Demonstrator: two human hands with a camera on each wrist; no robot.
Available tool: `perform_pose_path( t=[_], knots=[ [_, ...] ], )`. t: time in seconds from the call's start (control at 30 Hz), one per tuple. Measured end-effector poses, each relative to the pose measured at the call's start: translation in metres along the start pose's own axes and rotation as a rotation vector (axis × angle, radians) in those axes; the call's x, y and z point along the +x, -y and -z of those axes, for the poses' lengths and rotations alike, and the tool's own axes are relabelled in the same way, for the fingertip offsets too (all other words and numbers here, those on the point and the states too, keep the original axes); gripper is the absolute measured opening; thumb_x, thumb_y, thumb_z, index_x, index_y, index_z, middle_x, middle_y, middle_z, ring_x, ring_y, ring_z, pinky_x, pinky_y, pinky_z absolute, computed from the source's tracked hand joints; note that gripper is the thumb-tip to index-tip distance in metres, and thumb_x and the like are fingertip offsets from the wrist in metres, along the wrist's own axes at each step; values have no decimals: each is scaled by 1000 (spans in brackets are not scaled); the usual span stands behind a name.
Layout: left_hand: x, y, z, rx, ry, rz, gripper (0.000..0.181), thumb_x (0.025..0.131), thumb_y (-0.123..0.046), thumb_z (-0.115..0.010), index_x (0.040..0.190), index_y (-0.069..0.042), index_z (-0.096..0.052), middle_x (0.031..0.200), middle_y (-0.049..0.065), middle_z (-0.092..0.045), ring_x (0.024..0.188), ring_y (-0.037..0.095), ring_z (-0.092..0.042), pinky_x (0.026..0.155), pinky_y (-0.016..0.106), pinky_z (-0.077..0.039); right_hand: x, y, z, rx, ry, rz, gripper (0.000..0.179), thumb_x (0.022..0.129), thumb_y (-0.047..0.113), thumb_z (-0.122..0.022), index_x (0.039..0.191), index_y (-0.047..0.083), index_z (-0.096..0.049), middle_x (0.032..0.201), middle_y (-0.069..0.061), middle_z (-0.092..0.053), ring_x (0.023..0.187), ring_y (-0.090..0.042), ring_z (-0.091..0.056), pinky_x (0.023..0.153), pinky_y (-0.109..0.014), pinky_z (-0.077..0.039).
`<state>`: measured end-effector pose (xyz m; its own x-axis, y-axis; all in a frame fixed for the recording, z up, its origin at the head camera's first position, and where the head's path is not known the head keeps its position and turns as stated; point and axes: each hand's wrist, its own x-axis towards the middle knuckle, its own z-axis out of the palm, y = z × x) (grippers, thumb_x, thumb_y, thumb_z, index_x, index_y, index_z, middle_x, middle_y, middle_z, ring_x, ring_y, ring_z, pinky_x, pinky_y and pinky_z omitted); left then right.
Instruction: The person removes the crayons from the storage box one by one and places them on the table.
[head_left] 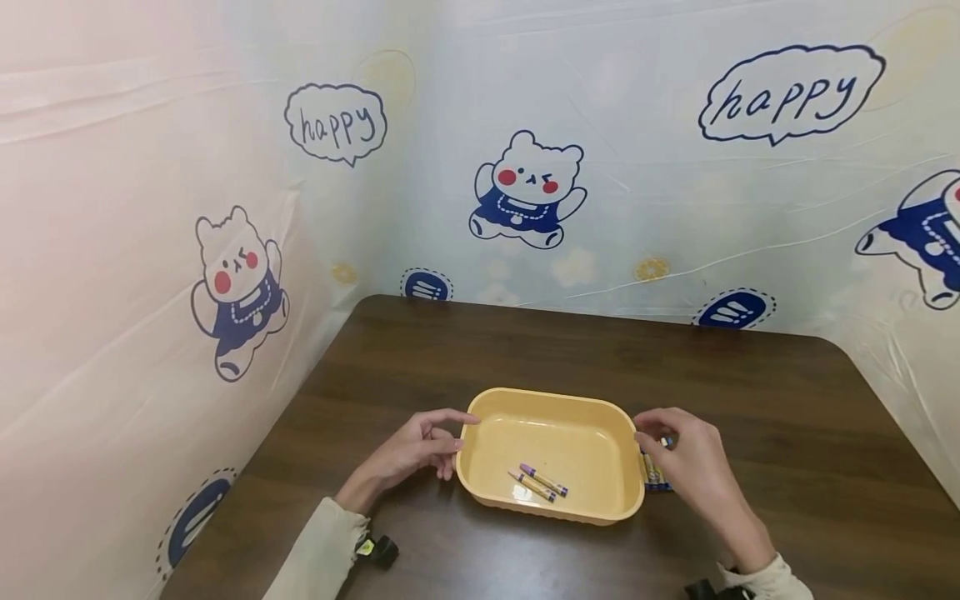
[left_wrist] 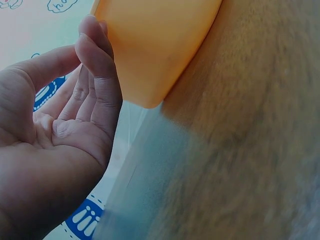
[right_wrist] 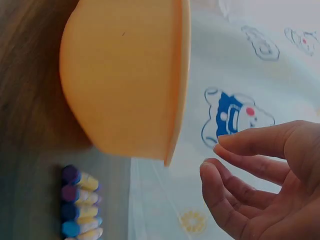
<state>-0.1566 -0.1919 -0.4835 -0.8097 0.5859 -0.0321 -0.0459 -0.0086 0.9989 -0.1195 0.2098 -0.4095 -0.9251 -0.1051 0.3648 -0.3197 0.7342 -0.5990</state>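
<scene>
A yellow plastic basin (head_left: 555,406) sits on the table between both hands. Inside lie two crayons in yellow wrappers: a purple one (head_left: 543,480) and a pinkish one (head_left: 532,487). My left hand (head_left: 412,452) pinches the basin's left rim, its index finger reaching over the edge and the thumb at the outer side. Beside the right rim, my right hand (head_left: 692,457) has loosely bent fingers and holds nothing. The right wrist view shows a gap between those fingertips and the basin (right_wrist: 125,80). Partly hidden under the right hand, several crayons (head_left: 654,472) lie in a row.
The dark wooden table (head_left: 600,342) has rounded far corners. A pale printed curtain (head_left: 637,167) with bears and "happy" bubbles stands close behind and at both sides. In the right wrist view, the crayon row (right_wrist: 80,212) lies side by side near the basin.
</scene>
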Motion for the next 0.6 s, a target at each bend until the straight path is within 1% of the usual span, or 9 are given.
perform_pose_path(
  t=[0.1,0.27,0.4,0.5,0.6],
  knots=[
    [0,0,0,8,-2,2,45,98,-1,-59,141,4,-49,74,13,-68,60,18,-63,56,27,-55,5,10,-3,18,40,22,15,83,2,-78,97,5,-76,92,-5,-71,77,-15,-65,64,-25,-55],
    [0,-1,-1,9,-8,17,45,98,-1,-58,142,3,-48,74,13,-68,60,19,-63,57,27,-55,13,31,-10,32,98,89,19,80,-2,-78,98,2,-75,94,-9,-71,77,-16,-64,62,-27,-56],
    [-1,-2,-1,1,-13,22,46,98,-2,-59,142,3,-49,74,13,-68,60,19,-63,57,27,-55,18,45,-20,48,151,124,23,78,-4,-79,100,1,-74,96,-9,-71,81,-19,-66,63,-25,-57],
    [0,-2,-1,-3,-12,18,45,97,-2,-59,141,3,-49,74,13,-68,60,19,-63,56,27,-55,19,51,-30,47,183,148,23,78,-4,-78,99,2,-73,96,-7,-70,82,-21,-66,64,-27,-58],
    [0,-2,-1,-5,-7,17,45,98,-1,-59,141,3,-49,74,12,-68,59,19,-63,56,27,-55,17,51,-41,47,227,163,22,78,-2,-79,98,4,-72,95,-7,-70,81,-21,-66,65,-31,-58]
  ],
)
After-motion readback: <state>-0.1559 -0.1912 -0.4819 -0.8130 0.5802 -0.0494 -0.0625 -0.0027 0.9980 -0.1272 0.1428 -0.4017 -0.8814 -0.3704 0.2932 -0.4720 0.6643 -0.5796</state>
